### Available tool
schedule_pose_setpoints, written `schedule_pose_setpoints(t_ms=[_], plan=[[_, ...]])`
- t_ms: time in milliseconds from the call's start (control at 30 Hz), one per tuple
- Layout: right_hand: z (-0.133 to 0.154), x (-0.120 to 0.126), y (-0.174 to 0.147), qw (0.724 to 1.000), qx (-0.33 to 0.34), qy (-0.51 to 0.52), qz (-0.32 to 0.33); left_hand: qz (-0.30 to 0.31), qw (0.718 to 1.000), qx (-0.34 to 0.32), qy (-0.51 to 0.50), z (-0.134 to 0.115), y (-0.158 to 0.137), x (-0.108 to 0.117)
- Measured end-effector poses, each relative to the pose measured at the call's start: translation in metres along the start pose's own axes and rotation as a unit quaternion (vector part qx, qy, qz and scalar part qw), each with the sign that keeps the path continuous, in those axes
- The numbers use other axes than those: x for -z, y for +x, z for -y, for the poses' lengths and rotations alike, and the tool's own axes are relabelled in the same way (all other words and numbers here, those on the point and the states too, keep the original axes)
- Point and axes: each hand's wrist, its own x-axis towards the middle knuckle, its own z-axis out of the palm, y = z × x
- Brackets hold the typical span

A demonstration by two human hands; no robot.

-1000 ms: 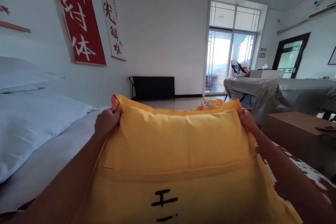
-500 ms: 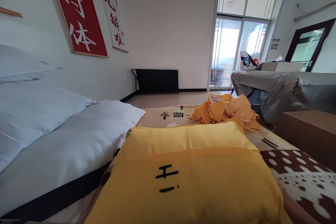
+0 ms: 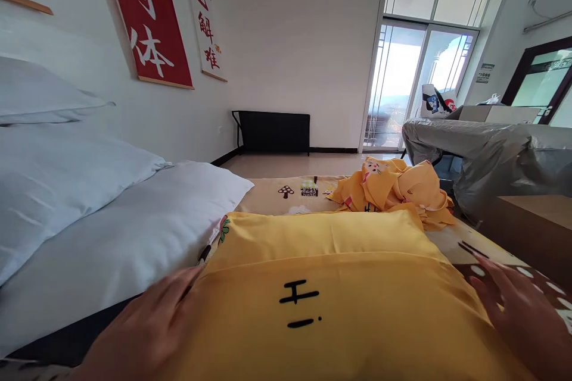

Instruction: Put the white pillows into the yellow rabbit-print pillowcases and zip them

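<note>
A plump yellow pillow point(image 3: 357, 297) lies in front of me, with "Hi" in black on its case and a fold line running across it. My left hand point(image 3: 143, 327) rests along its left side, fingers stretched out and slightly blurred. At the right side is my right hand point(image 3: 518, 309), its fingers spread and pointing forward beside the pillow's edge. Both hands are cut off at the bottom of the view. Beyond the pillow, a crumpled heap of orange pillowcases point(image 3: 393, 187) lies on the patterned bedding point(image 3: 268, 196).
Several white pillows point(image 3: 147, 226) lie to the left. A brown box point(image 3: 531, 232) stands at the right, before a table under a grey plastic cover point(image 3: 482, 137). A folded black frame point(image 3: 272, 132) leans on the back wall. Red and white scrolls hang at left.
Both of my hands have come into fuller view, one at each side of the yellow pillow. The view has shifted slightly, so the room sits further right.
</note>
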Motion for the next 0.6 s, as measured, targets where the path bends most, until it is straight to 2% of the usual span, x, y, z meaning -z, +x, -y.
schedule_pose_setpoints(t_ms=[33,67,100,133,167,233,267,333,467,600], plan=[[0.036,0.013,0.01,0.997,0.068,0.009,-0.02,-0.003,1.0,-0.015,0.005,-0.027,0.016,0.002],[0.074,0.023,0.019,0.987,0.154,0.044,-0.013,0.02,0.998,-0.058,-0.008,-0.054,0.032,0.0],[0.11,0.03,0.026,0.965,0.245,0.086,0.026,0.077,0.992,-0.1,-0.023,-0.08,0.048,-0.003],[0.14,0.032,0.033,0.936,0.317,0.119,0.099,0.13,0.981,-0.139,-0.04,-0.101,0.062,-0.01],[0.164,0.03,0.038,0.912,0.353,0.146,0.152,0.169,0.972,-0.154,-0.054,-0.116,0.074,-0.017],[0.184,0.015,0.045,0.896,0.352,0.173,0.206,0.222,0.96,-0.152,-0.076,-0.125,0.088,-0.035],[0.182,0.005,0.047,0.9,0.332,0.174,0.22,0.232,0.959,-0.139,-0.082,-0.119,0.09,-0.044],[0.156,-0.017,0.046,0.919,0.278,0.156,0.233,0.231,0.964,-0.106,-0.082,-0.094,0.083,-0.057],[0.071,-0.049,0.025,0.951,0.17,0.119,0.229,0.193,0.979,-0.04,-0.056,-0.036,0.05,-0.067],[0.004,-0.063,-0.015,0.957,0.062,0.137,0.247,0.147,0.988,0.013,-0.045,-0.001,0.021,-0.071]])
